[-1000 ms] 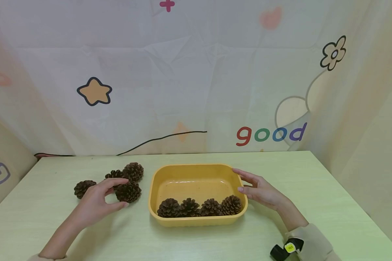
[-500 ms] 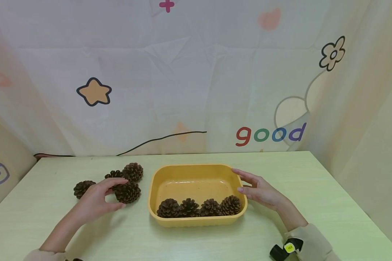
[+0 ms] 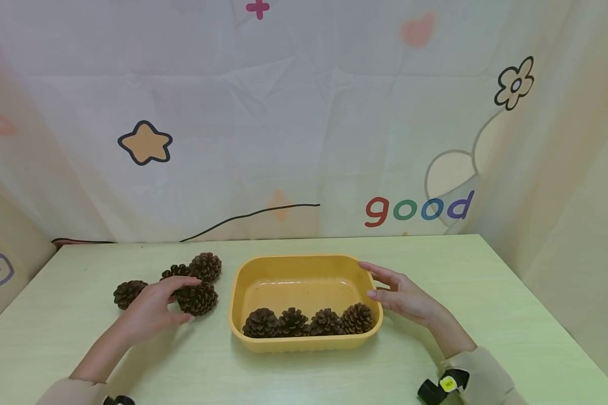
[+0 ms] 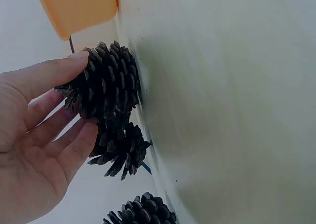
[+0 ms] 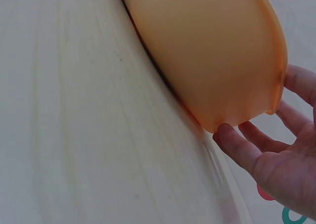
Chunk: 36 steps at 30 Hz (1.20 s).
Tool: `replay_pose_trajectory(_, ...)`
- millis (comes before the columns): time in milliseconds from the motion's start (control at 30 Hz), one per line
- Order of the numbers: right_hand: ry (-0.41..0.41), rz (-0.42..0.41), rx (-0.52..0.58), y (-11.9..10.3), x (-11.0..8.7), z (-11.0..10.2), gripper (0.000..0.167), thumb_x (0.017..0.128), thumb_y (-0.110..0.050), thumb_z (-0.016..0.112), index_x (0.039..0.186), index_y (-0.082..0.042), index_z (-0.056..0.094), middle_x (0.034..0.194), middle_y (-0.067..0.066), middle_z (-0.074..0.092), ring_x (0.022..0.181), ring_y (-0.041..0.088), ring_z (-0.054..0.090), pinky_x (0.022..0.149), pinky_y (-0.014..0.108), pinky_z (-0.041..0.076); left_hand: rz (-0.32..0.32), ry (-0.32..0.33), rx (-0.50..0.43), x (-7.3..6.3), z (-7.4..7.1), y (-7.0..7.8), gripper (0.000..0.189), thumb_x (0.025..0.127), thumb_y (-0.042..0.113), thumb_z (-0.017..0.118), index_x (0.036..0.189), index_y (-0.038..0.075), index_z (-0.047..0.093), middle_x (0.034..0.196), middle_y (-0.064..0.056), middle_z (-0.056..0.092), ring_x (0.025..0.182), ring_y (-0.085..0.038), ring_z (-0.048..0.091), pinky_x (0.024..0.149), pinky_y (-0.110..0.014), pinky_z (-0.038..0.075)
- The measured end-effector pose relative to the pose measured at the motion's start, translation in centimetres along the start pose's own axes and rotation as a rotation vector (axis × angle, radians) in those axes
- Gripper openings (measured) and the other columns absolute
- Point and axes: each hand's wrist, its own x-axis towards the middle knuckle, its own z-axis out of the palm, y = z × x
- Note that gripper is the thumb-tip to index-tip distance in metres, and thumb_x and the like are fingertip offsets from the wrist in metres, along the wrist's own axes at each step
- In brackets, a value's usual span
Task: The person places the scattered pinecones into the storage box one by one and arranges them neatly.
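Since half a second ago, the left wrist has come a tiny bit nearer the tub (image 3: 304,344), and more of its sleeve (image 3: 76,391) shows; the cones and the right hand (image 3: 407,297) look to be in the same spots. Just left of the tub, the left hand (image 3: 152,315) pinches one cone (image 3: 200,299), but I can't tell how hard it squeezes. Three loose cones (image 3: 205,266) are left of the tub too, two of them a bit behind the pinched one. Inside the tub, four cones (image 3: 326,322) sit in a row by its front wall. It seems the step now is getting a good hold on that one cone. Picking it up would call for a snug squeeze, then going straight up so the ones close by don't get bumped. The left arm slants in from the front, left of the tub, thumb on the cone's near side and fingers reaching over the far side. At the tub's right end, the right hand holds on, thumb over the rim and fingers spread against the wall.
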Motion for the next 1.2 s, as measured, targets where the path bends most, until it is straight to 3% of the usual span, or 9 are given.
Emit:
replay_pose_trajectory(100, 0.001, 0.000, -0.003, 0.0, 0.0, 0.0, 0.063, 0.090, -0.010, 0.056, 0.144, -0.005, 0.023, 0.147, 0.025, 0.014, 0.123, 0.040, 0.039, 0.091, 0.037, 0.045, 0.003, -0.001, 0.022, 0.1, -0.1, 0.2, 0.060, 0.067, 0.007, 0.078, 0.122, 0.004, 0.054, 0.125, -0.020, 0.052, 0.103, -0.038, 0.055, 0.082, -0.046, 0.050)
replay_pose_trajectory(200, 0.002, 0.003, -0.008, -0.1, 0.0, 0.0, 0.064, 0.090, -0.011, 0.057, 0.144, -0.004, 0.023, 0.147, 0.025, 0.014, 0.123, 0.040, 0.038, 0.091, 0.036, 0.045, 0.003, -0.016, 0.043, 0.3, -0.1, 0.4, 0.061, 0.067, 0.005, 0.078, 0.122, 0.002, 0.054, 0.125, -0.021, 0.052, 0.082, -0.024, 0.062, 0.078, -0.042, 0.052)
replay_pose_trajectory(333, 0.004, 0.006, -0.009, -0.1, 0.0, 0.0, 0.065, 0.090, -0.012, 0.058, 0.144, -0.004, 0.023, 0.147, 0.026, 0.014, 0.123, 0.040, 0.039, 0.091, 0.036, 0.045, -0.008, -0.053, 0.046, 0.5, 0.0, 0.6, 0.062, 0.066, 0.001, 0.077, 0.123, 0.001, 0.052, 0.125, -0.024, 0.050, 0.050, -0.005, 0.049, 0.061, -0.027, 0.051)
replay_pose_trajectory(400, 0.004, 0.005, -0.011, -0.1, 0.0, 0.0, 0.064, 0.090, -0.012, 0.058, 0.144, -0.004, 0.023, 0.146, 0.026, 0.014, 0.123, 0.040, 0.039, 0.091, 0.036, 0.046, -0.013, -0.068, 0.042, 0.6, 0.0, 0.5, 0.063, 0.066, -0.001, 0.076, 0.124, 0.000, 0.051, 0.124, -0.025, 0.050, 0.045, -0.003, 0.045, 0.053, -0.021, 0.047)
replay_pose_trajectory(567, 0.004, 0.004, -0.017, 0.0, 0.0, 0.0, 0.063, 0.090, -0.010, 0.056, 0.144, -0.004, 0.023, 0.146, 0.026, 0.014, 0.124, 0.041, 0.038, 0.091, 0.037, 0.045, -0.016, -0.082, 0.073, 0.8, 0.1, 0.5, 0.063, 0.066, 0.000, 0.076, 0.124, 0.001, 0.052, 0.119, -0.020, 0.056, 0.043, -0.003, 0.042, 0.052, -0.021, 0.044)
replay_pose_trajectory(800, 0.002, 0.002, -0.016, 0.0, 0.0, 0.0, 0.065, 0.090, -0.011, 0.057, 0.144, -0.004, 0.023, 0.147, 0.026, 0.014, 0.124, 0.042, 0.037, 0.091, 0.037, 0.045, 0.017, -0.064, 0.147, 0.9, 0.2, 0.5, 0.058, 0.066, 0.006, 0.078, 0.119, 0.003, 0.056, 0.111, -0.017, 0.061, 0.039, -0.003, 0.038, 0.070, -0.037, 0.049)
replay_pose_trajectory(900, 0.003, 0.003, -0.017, -0.1, 0.0, 0.0, 0.066, 0.090, -0.012, 0.058, 0.144, -0.004, 0.023, 0.147, 0.025, 0.014, 0.124, 0.042, 0.037, 0.092, 0.037, 0.045, 0.021, -0.057, 0.152, 1.0, 0.2, 0.4, 0.056, 0.066, 0.008, 0.079, 0.117, 0.004, 0.057, 0.105, -0.014, 0.063, 0.038, -0.003, 0.036, 0.071, -0.040, 0.049)
replay_pose_trajectory(1200, 0.013, 0.010, -0.019, -0.1, 0.0, 0.1, 0.066, 0.089, -0.014, 0.059, 0.144, -0.004, 0.023, 0.147, 0.025, 0.013, 0.125, 0.042, 0.036, 0.092, 0.036, 0.045, -0.023, -0.047, 0.105, 1.0, 0.2, 0.7, 0.053, 0.067, 0.015, 0.079, 0.116, 0.005, 0.059, 0.104, -0.011, 0.063, 0.047, -0.005, 0.039, 0.055, -0.025, 0.042)
